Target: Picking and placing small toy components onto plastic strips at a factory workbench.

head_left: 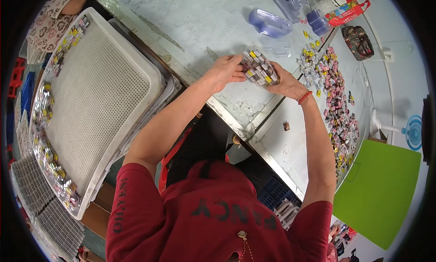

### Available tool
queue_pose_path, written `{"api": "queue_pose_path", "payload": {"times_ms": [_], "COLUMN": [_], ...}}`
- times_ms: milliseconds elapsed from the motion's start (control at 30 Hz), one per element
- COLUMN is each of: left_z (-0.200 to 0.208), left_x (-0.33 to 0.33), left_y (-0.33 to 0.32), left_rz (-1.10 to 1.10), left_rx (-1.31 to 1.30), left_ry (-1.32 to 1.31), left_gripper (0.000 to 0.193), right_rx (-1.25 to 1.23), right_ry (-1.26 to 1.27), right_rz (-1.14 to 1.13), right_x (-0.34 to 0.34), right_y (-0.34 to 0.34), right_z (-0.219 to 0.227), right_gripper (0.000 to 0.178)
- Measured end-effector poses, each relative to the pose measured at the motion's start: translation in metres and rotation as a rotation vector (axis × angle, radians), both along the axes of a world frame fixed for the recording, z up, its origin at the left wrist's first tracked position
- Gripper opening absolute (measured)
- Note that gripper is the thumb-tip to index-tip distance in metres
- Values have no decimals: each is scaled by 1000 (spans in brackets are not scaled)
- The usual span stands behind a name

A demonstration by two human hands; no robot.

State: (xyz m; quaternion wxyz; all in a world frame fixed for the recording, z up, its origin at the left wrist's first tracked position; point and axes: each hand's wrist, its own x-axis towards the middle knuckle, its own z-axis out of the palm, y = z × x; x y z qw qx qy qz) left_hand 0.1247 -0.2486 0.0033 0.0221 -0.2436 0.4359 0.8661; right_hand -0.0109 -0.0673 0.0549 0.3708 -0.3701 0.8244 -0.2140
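Between my two hands, just above the white tabletop (190,17), is a block of many small wrapped pieces (260,68) in grey, white, yellow and dark colours, packed in rows. My left hand (223,72) grips its left side with bent fingers. On the right side my right hand (285,82), with a red bracelet at the wrist, is closed around the block. What the small pieces are cannot be made out. One single dark piece (286,126) lies on the table near my right forearm.
Loose small pieces (338,103) are heaped along the table's right side. Clear plastic trays (270,24) lie at the back, near a red bag (347,13) and a dark patterned pouch (358,42). At left, a white perforated tray (102,76) holds rows of pieces; a person's patterned sleeve (50,17) is beyond.
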Motion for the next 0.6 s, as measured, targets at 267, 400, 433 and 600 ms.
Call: {"api": "queue_pose_path", "payload": {"times_ms": [267, 400, 433, 600], "left_z": [-3, 2, 1, 7], "left_x": [7, 7, 6, 4], "left_y": [-8, -5, -3, 4], "left_rz": [-135, -141, -131, -89], "left_rx": [168, 133, 86, -39], "left_ry": [119, 121, 81, 20], "left_gripper": [46, 71, 78, 97], "right_rx": [-13, -60, -65, -65], "right_ry": [72, 75, 19, -50], "right_rz": [-15, -36, -49, -81], "right_x": [11, 15, 16, 15], "right_y": [0, 3, 3, 8], "right_z": [1, 2, 4, 4], "right_gripper": [101, 105, 103, 100]}}
